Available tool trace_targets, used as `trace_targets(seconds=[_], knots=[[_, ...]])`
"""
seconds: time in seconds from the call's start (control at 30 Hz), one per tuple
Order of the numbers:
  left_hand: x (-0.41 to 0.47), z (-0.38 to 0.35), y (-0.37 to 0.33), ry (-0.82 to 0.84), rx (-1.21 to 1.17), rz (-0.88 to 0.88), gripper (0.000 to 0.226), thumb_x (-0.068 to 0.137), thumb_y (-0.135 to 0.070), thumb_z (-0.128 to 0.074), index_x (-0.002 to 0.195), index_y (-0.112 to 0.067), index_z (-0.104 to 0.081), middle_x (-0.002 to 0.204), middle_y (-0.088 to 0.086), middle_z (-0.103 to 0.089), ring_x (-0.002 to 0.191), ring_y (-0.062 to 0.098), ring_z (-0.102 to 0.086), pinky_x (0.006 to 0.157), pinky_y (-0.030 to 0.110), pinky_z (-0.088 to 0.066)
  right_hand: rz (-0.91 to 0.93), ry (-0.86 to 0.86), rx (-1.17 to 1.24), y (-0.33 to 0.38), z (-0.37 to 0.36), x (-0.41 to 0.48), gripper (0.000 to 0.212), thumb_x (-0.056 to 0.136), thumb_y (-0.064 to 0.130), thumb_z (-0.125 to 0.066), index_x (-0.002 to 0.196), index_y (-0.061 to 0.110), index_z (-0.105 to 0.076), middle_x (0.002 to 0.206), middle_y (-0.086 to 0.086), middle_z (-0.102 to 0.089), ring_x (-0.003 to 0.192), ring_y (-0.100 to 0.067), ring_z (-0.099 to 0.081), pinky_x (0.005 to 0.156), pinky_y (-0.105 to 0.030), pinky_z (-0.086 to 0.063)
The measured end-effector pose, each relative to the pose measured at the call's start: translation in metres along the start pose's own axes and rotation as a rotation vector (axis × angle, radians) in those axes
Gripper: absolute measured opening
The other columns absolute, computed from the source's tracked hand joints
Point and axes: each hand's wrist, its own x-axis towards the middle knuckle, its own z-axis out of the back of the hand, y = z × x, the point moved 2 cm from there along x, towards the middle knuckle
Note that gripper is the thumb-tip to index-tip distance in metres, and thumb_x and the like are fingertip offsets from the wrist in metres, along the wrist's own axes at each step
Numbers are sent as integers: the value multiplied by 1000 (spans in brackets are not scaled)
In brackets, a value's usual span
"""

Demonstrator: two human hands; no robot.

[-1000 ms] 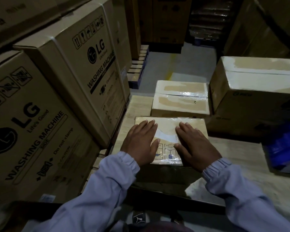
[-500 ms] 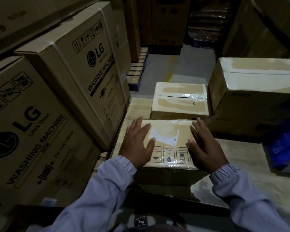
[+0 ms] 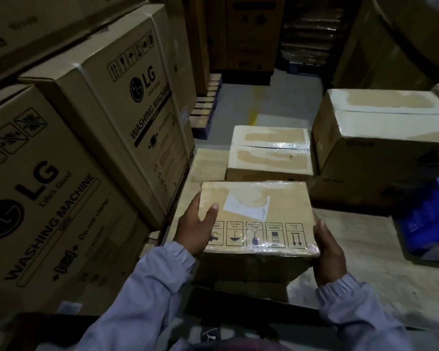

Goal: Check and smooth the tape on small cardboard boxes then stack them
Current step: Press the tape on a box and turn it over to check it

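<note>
The left hand (image 3: 195, 230) and right hand (image 3: 328, 252), flat on top earlier, are gripping opposite sides of the small tape-wrapped brown cardboard box (image 3: 259, 214) on the pale wooden platform (image 3: 208, 163), suggesting smoothing is yielding to stacking.

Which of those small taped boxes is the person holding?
The nearest box, gripped at its sides by the left hand and right hand; only it shows a row of printed symbols on top.
</note>
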Motion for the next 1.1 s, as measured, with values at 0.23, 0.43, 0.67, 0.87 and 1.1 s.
trace_targets(seconds=[0.23, 0.43, 0.67, 0.87, 1.1], knots=[[-28, -23, 7, 20, 54, 11, 69, 98, -43, -47, 152, -42, -5, 121, -10, -52, 96, 3, -54, 76, 14, -42, 242, 173, -263, 52, 2, -9, 89, 63, 86, -55, 137, 37, -50, 126, 12, -64, 118, -14, -60, 92, -35, -54], [-26, -40, 24, 104, 138, 2, 61, 102, -42, -32, 153, -38, 3, 152, 0, -36, 128, 17, -46, 101, 25, -38, 364, 161, -670, 54, -6, -6, 75, 84, 81, -22, 147, 42, -32, 153, 11, -36, 140, -14, -35, 112, -53, -31], [-28, -36, 10, 147, 348, -14, 91, 84, -77, -20, 154, -25, 8, 161, -4, 16, 147, 11, 16, 121, 38, 5, 419, 253, -1035, 26, -39, -21, 65, 88, 66, -12, 149, 43, -7, 155, 28, -2, 145, 5, -2, 121, -30, -4], [-40, -19, -10, 145, -196, 6, 99, 71, -77, -50, 153, -40, -9, 156, -12, -19, 127, 7, -46, 104, 37, -43, 432, 287, -1331, -13, -33, -9, 69, 86, 68, -8, 148, 37, 0, 155, 17, 10, 144, -1, 7, 119, -29, 0], [-26, 29, 31, -3, -29, 25, 64, 81, -52, -58, 140, -36, -40, 117, -6, -68, 102, 12, -67, 92, 49, -53, 334, 123, -1534, -23, -4, 11, 90, 84, 70, -11, 153, 14, -17, 161, -9, -10, 148, -25, -11, 119, -41, -11]])
